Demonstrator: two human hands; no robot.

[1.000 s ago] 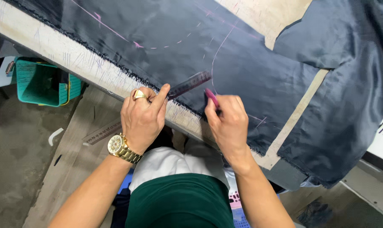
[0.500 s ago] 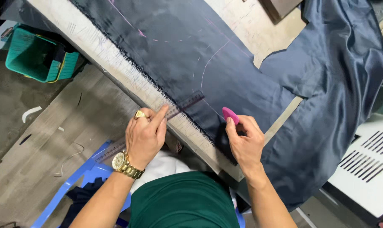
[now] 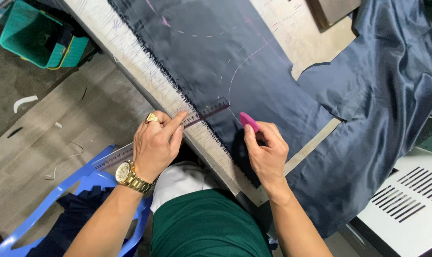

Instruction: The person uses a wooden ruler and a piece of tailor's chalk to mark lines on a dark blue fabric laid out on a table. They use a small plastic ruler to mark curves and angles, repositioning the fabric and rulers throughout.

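At the upper left of the frame a teal plastic basket [image 3: 37,35] sits on the floor, and at the lower left a blue plastic chair [image 3: 78,190] stands beside the person. Right of that, the left hand [image 3: 154,147] (gold watch on the wrist, ring on one finger) is closed over a clear ruler [image 3: 204,113], its index finger stretched out to press the ruler down on the frayed edge of the dark blue fabric [image 3: 235,57]. The fabric lies spread over the worktable [image 3: 130,62] through the centre of the frame and spills off at the right. Just right of the ruler's tip, the right hand [image 3: 266,152] pinches a pink tailor's chalk [image 3: 249,121] between thumb and fingers, its point touching or nearly touching the cloth; which of the two cannot be told. Faint chalk curves already mark the fabric above. At the lower right lies a white slotted panel [image 3: 411,200].

The likely trouble is slippage: the fabric looks slick, much of it hangs over the table edge, and the ruler is held by one fingertip, so a pull from the hanging weight or a firm chalk stroke could shift either and skew the mark.
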